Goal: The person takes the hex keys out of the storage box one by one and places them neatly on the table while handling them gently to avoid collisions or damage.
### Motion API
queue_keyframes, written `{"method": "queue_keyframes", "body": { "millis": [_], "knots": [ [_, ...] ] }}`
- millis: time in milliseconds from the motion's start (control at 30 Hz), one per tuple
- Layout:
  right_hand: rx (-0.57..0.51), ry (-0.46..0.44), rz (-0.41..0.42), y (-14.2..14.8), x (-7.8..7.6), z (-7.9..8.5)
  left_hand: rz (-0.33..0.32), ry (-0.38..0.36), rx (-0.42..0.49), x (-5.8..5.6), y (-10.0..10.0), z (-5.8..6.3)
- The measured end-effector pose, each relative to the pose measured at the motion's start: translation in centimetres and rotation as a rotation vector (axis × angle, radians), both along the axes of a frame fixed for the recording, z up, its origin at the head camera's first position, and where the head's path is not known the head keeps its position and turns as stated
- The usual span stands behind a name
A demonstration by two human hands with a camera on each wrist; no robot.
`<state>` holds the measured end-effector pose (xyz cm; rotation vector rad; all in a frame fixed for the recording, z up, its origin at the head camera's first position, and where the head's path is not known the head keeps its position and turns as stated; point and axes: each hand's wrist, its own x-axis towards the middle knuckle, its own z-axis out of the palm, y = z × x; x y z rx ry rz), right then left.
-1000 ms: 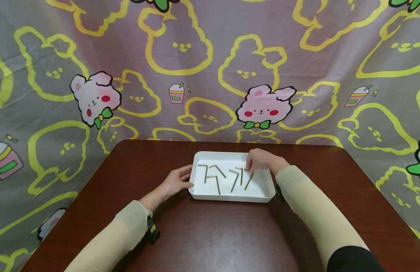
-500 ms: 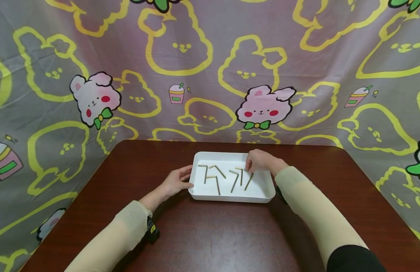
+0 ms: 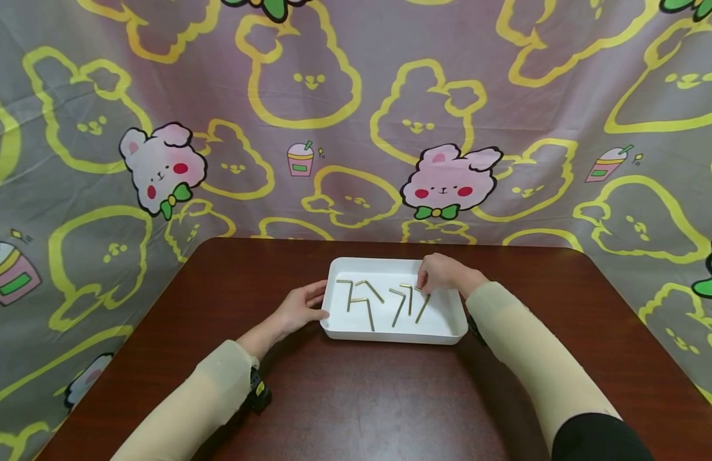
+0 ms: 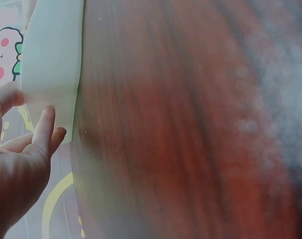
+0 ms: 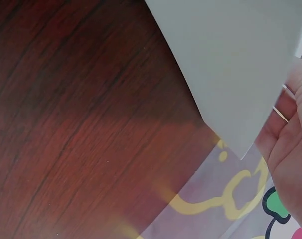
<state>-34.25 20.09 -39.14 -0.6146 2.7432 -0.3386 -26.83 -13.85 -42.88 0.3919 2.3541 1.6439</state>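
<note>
In the head view a shallow white tray point(image 3: 393, 337) holds several brass-coloured, L-shaped hex keys. My left hand point(image 3: 298, 307) is at the tray's left end, thumb near the front corner and fingers spread along the side; the left wrist view shows these fingers loosely extended against the tray wall point(image 4: 54, 50). Over the right part of the tray, my right hand point(image 3: 439, 272) reaches down and pinches the short end of a hex key point(image 3: 422, 309), whose long arm slants toward the front. Just left of it lie two hex keys point(image 3: 399, 310); three more hex keys point(image 3: 350, 298) lie in the left half.
The tray stands on a dark reddish-brown wooden table point(image 3: 379, 397). A patterned curtain point(image 3: 356, 147) with rabbits and yellow outlines hangs behind and around it. A black wrist device point(image 3: 258, 390) sits on the left forearm.
</note>
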Motion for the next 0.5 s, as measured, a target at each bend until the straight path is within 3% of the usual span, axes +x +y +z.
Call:
{"method": "queue_keyframes", "body": {
  "millis": [300, 500],
  "knots": [
    [0.005, 0.005, 0.012, -0.06, 0.07, -0.09, -0.047, 0.013, 0.057, 0.02, -0.23, -0.20],
    [0.002, 0.020, 0.027, 0.03, 0.02, -0.26, -0.045, 0.010, 0.060, 0.06, -0.17, -0.08]
  ]
}}
